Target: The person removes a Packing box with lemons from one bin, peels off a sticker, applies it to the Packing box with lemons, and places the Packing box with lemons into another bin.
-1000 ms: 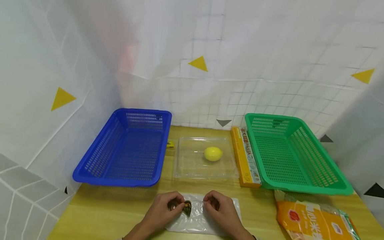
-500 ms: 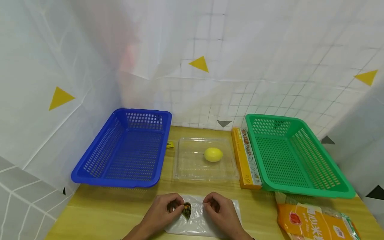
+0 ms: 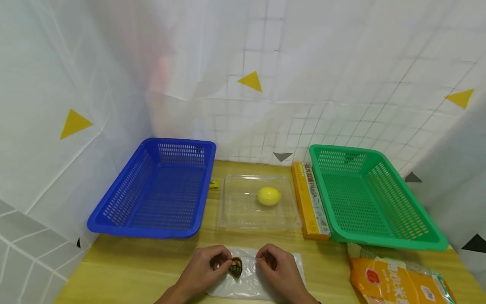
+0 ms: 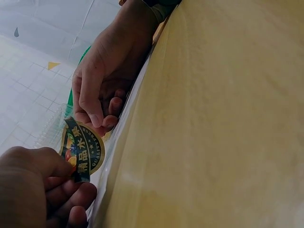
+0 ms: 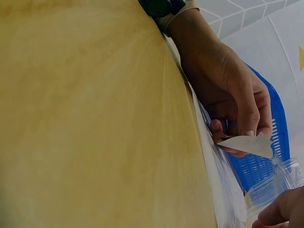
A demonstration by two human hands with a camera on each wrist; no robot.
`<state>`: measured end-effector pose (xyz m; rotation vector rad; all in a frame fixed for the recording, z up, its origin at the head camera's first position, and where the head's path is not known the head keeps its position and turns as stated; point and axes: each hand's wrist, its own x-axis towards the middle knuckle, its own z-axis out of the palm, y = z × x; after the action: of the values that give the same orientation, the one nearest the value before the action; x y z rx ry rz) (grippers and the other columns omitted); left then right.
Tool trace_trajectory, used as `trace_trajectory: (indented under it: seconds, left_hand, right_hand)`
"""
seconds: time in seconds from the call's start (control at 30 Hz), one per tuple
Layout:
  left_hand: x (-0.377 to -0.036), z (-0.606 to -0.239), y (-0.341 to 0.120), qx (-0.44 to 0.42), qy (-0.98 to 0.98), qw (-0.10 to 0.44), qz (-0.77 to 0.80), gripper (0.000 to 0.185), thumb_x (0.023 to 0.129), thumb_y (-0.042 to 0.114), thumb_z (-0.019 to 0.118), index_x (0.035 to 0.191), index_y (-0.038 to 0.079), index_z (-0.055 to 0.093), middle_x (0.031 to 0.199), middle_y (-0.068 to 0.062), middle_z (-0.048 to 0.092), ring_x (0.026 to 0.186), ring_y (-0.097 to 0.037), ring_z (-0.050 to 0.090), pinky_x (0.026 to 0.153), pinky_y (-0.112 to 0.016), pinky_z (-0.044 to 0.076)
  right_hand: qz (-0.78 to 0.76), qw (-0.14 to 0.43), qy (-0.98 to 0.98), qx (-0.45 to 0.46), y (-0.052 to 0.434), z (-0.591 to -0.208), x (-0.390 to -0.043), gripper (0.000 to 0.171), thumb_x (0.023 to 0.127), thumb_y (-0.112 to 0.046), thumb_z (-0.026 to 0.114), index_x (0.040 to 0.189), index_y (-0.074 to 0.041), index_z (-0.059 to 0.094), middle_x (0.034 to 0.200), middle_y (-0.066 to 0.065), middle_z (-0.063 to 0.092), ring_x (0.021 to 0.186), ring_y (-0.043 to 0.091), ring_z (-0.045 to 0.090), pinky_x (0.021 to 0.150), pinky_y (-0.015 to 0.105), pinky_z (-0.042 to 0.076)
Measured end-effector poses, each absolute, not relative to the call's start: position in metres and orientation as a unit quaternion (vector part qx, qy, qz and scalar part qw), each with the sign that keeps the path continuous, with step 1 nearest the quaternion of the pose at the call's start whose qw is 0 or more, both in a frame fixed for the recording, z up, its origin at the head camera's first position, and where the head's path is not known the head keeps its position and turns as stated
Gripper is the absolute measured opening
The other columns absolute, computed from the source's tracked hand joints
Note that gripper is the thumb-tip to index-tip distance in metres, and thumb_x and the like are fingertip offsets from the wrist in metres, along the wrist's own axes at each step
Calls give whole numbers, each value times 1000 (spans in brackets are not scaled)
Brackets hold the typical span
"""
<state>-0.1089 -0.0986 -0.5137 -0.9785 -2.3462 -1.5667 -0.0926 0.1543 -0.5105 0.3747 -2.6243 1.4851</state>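
Observation:
A clear plastic bag (image 3: 252, 282) lies flat at the table's near edge. My left hand (image 3: 227, 265) pinches a round black-and-gold sticker (image 3: 236, 267) at the bag's upper part. The sticker's printed face (image 4: 83, 151) shows in the left wrist view and its white back (image 5: 250, 144) in the right wrist view. My right hand (image 3: 264, 260) sits just right of the sticker, its fingers (image 4: 97, 111) curled down onto the bag and holding the film. In the right wrist view the left hand (image 5: 232, 102) holds the sticker lifted off the film.
Behind the bag stands a clear tray (image 3: 228, 219) with a lemon (image 3: 269, 196) in it. A blue basket (image 3: 144, 230) is at the left and a green basket (image 3: 379, 241) at the right. A yellow pasta box (image 3: 311, 200) lies between tray and green basket. An orange packet (image 3: 398, 278) lies at the near right.
Both hands stay in place on the bag. The sticker has shifted slightly lower and closer between the hands.

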Motion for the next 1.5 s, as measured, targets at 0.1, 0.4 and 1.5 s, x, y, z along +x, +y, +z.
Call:
trace_trajectory:
  seconds: [0.1,0.4,1.5]
  left_hand:
    - [-109,-514,-98,-326,-783,79,-524,21,88,-1,77,91,18,72,82,15,66,67,2,58,53,-21,51]
    - [-112,-510,-98,-317,-792,63,-518,19,88,0,76,91,18,72,81,16,66,66,2,58,53,-22,52]
    - [-104,-501,-91,-258,-784,54,-562,13,91,2,77,90,15,73,82,7,71,68,-5,64,58,-26,57]
  right_hand:
    - [489,53,-861,125,155,-510,-93,21,90,-1,75,88,-21,69,72,-11,59,58,5,51,51,24,47]
    - [485,59,-864,121,154,-506,-94,24,89,1,74,88,-22,69,71,-11,58,58,5,50,52,24,46]
    - [479,69,-866,127,152,-496,-91,24,90,1,75,89,-22,69,73,-13,59,61,7,53,54,25,48]
